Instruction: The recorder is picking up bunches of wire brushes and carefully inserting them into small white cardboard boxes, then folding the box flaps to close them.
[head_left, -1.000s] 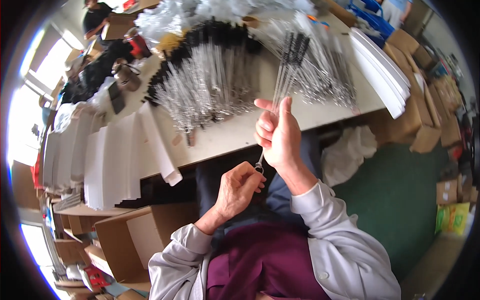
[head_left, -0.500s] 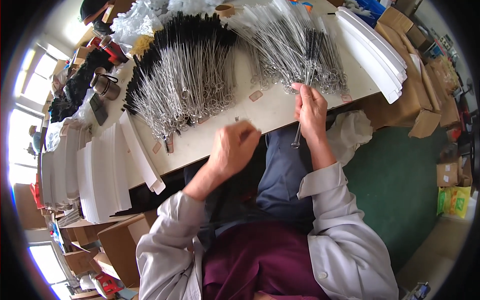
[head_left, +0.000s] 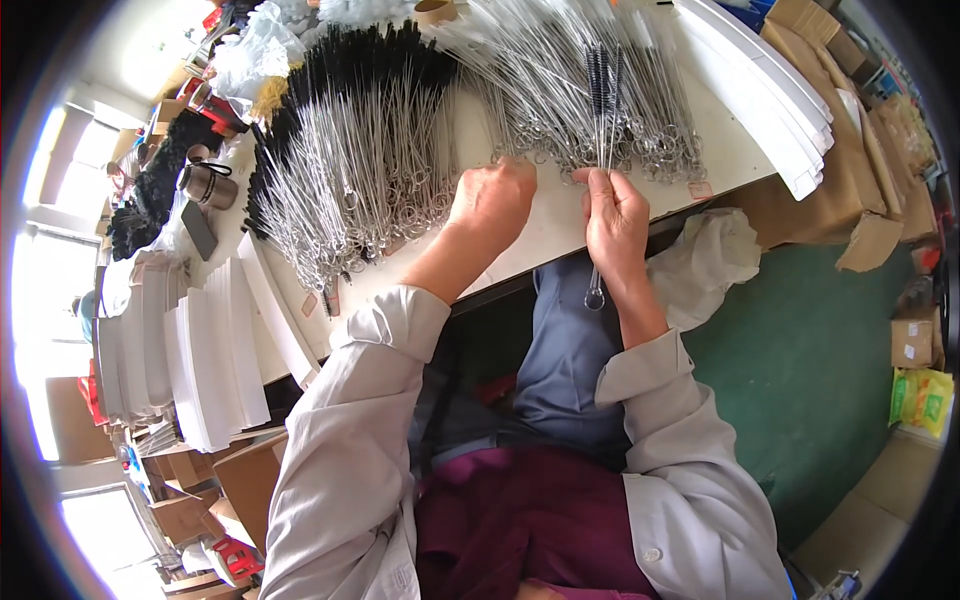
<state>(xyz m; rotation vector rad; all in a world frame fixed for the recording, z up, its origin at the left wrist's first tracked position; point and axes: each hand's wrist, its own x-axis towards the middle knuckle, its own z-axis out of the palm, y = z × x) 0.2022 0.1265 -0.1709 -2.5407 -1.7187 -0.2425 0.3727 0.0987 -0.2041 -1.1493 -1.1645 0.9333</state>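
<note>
My right hand point(head_left: 615, 222) is closed round a few thin wire-handled brushes point(head_left: 599, 85). Their black bristle ends point up and away, and their wire loops hang below the palm. My left hand point(head_left: 497, 205) is curled at the near edge of the white brushes point(head_left: 560, 70), beside their wire loops. Its fingertips are tucked out of sight, so I cannot make out what they hold. To its left lies a big pile of black-bristled brushes point(head_left: 340, 170), with their loop ends toward me.
Long white folded card strips point(head_left: 215, 350) stand at the table's left end, with more white strips point(head_left: 760, 90) at the right. A metal flask point(head_left: 208, 186) and a tape roll point(head_left: 435, 12) sit farther back. Cardboard boxes point(head_left: 850, 200) stand at the right.
My left hand has moved away from me, up to the loops of the white brushes. My right hand has shifted slightly, still holding the black brushes. The whole view has shifted a little.
</note>
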